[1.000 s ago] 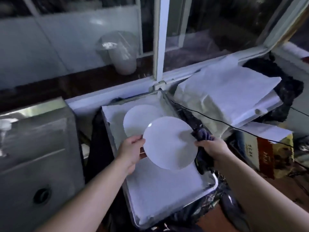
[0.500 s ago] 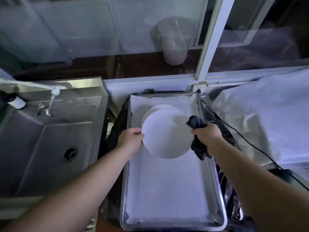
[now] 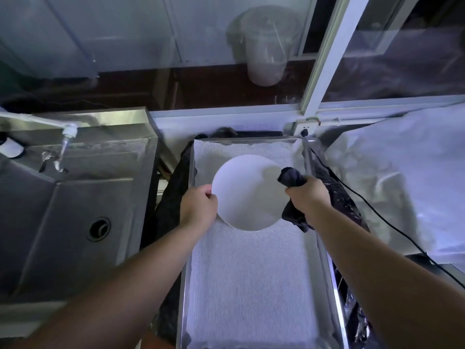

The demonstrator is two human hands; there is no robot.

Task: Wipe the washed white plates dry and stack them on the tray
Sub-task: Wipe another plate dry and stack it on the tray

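A person's left hand grips the left rim of a white plate held over the far half of a steel tray, while the right hand is clenched around a bunched dark cloth at the plate's right edge. Whether the plate rests on another beneath it cannot be made out; the near end of the tray is cut off by the frame. The tray is lined with white mesh matting and sits on dark crinkled sheeting. A stainless sink with a tap stands to the left; white sheeting covers things to the right, crossed by a black cable. Behind the window glass hangs a blurred clear plastic cup. No writing is legible.
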